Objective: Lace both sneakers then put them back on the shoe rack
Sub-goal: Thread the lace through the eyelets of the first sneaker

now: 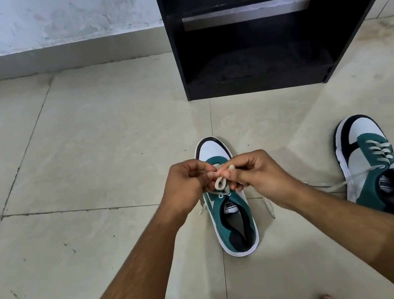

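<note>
Two sneakers sat on the tiled floor (84, 143), neither yet on the shoe rack (255, 70), which stood open-fronted and dark at twelve o'clock against the wall (36, 19). You had your left hand (184, 186) and right hand (256, 178) together over the near sneaker (232, 222), dead centre, fingers of both curled and pinching its pale lace (220, 183) into a small loop above the top eyelets; by my reading you were midway through tying the bow. Loose lace ends trailed onto the floor at either side of that shoe. Over at three o'clock, well apart from your hands, the other sneaker (375, 165) looked threaded through its eyelets, but its ends lay slack across the tiles, so I judged it laced and untied. What was left, then: finishing this knot, probably tying the second, and shelving both. Each shoe was green with a white toe, dark trim and a white sole, toes pointing toward the rack.
</note>
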